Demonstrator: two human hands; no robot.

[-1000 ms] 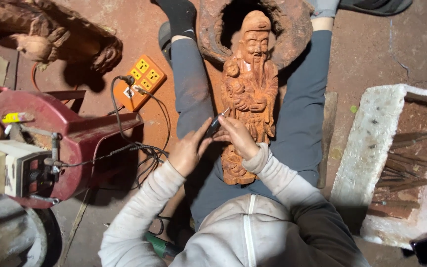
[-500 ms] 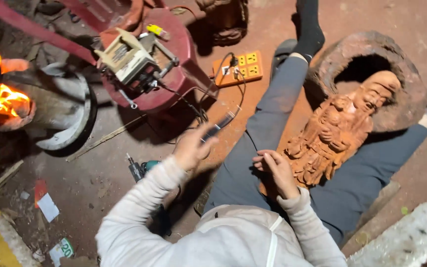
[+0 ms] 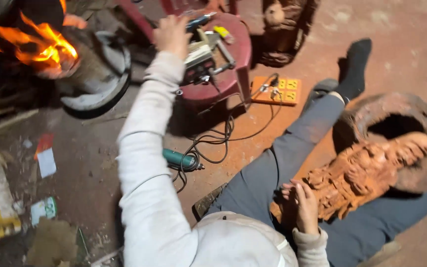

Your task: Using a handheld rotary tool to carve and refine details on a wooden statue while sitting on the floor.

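I sit on the dirt floor with a reddish wooden carving of a figure (image 3: 366, 173) lying across my grey-trousered legs. My right hand (image 3: 305, 205) grips its lower end, fingers against the wood. My left hand (image 3: 171, 34) is stretched far up to a red plastic stool (image 3: 223, 81) and is shut on a slim dark carving handpiece (image 3: 199, 21), which points right over the stool top. A small grey motor unit (image 3: 201, 57) sits on the stool just right of that hand. The image is blurred around the left hand.
An open fire (image 3: 40, 44) burns at top left beside a round metal basin (image 3: 100, 94). An orange power strip (image 3: 275, 91) with black cables lies below the stool. A teal power tool (image 3: 181, 159) lies by my left arm. A hollow stump (image 3: 396, 123) stands behind the carving.
My left hand has swung from beside the carving up to the red stool with the handpiece. My view has turned left, and my right hand has stayed on the carving's lower end.
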